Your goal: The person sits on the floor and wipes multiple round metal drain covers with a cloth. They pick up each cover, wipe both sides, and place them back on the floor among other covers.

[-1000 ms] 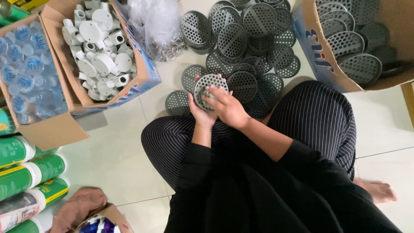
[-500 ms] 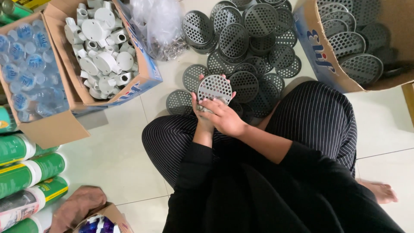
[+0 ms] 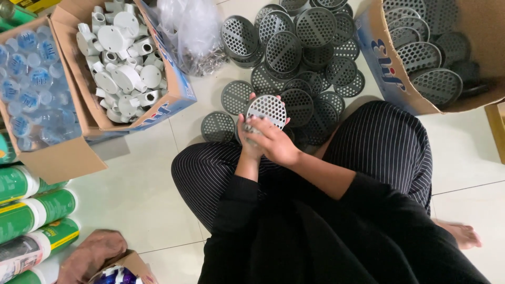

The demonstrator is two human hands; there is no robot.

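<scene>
I sit cross-legged on a white tiled floor. Both hands hold one round grey perforated strainer disc (image 3: pixel 266 109) above my knees. My left hand (image 3: pixel 245 141) grips its lower left edge from behind, mostly hidden. My right hand (image 3: pixel 274 145) clasps it from the front and right, fingers curled on the rim. A heap of the same grey strainer discs (image 3: pixel 305 58) lies on the floor just beyond the hands.
A cardboard box of white plastic fittings (image 3: pixel 123 58) and a box of capped clear bottles (image 3: pixel 29 89) stand at left. A clear plastic bag (image 3: pixel 192 34) lies beside them. Another box of grey strainers (image 3: pixel 426 58) sits at right. Green tubes (image 3: pixel 31 215) lie at lower left.
The strainer disc has been turned and lifted slightly in my hands, its perforated face now more upright. My hands have stayed in roughly the same place.
</scene>
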